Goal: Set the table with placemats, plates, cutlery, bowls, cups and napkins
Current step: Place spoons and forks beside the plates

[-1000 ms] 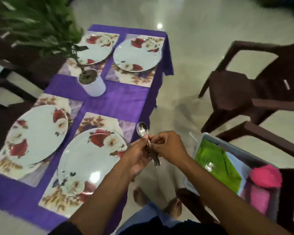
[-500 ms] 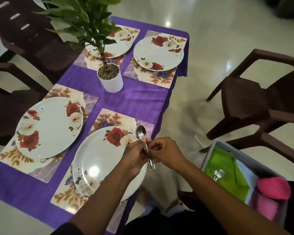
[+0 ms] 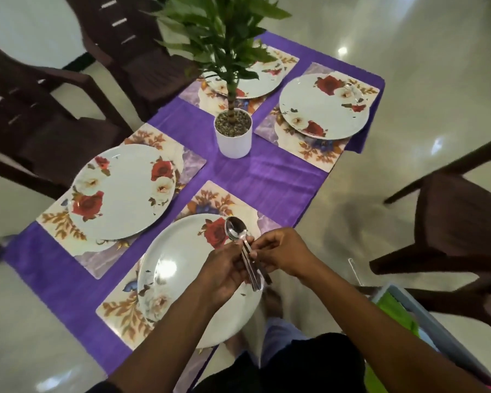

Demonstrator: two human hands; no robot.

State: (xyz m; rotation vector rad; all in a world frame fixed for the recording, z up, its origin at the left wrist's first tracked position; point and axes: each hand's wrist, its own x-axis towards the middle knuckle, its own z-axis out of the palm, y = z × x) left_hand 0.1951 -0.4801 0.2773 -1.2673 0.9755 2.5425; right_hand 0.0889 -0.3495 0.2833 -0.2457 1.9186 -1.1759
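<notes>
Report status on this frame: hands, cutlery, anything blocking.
Left hand and right hand both grip the spoon bundle above the nearest plate. Four plates on placemats. Nothing in the way.

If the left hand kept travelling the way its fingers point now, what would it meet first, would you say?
The left hand points right, toward the right hand, which pinches the same spoons. It would probably meet that hand's fingers almost at once.

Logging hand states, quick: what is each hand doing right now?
Left hand: holding the bundle of spoons.
Right hand: pinching the same spoons.
</notes>
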